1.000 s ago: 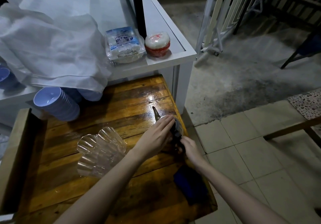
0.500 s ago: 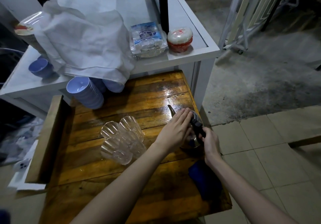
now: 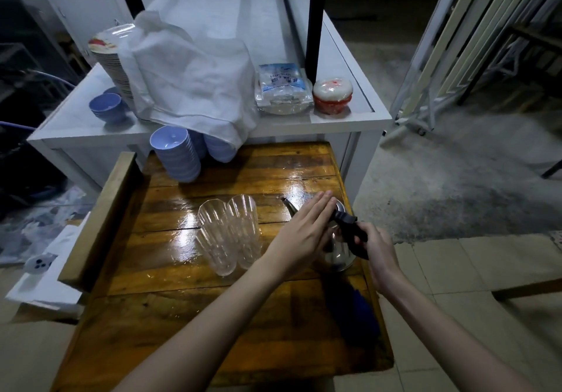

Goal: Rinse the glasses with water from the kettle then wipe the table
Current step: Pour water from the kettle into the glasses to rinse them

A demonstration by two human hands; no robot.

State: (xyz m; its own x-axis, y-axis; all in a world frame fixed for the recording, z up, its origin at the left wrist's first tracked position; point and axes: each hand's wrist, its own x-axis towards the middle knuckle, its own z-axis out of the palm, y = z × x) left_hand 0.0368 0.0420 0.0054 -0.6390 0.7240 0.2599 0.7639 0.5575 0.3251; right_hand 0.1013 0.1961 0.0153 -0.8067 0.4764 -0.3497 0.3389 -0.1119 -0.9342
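Head view: right hand (image 3: 375, 248) holds the shiny steel kettle's (image 3: 339, 251) black handle at the wet wooden table's (image 3: 188, 309) right edge; left hand (image 3: 304, 233), fingers flat, rests on its lid, beside ribbed clear glasses (image 3: 228, 233).

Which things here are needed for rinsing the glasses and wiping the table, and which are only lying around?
Belong to the job:
kettle, held by the right hand, left hand flat on top
glasses
wooden table
blue cloth

Just lying about:
stacked blue bowls
white cloth
plastic packet
red-and-white container
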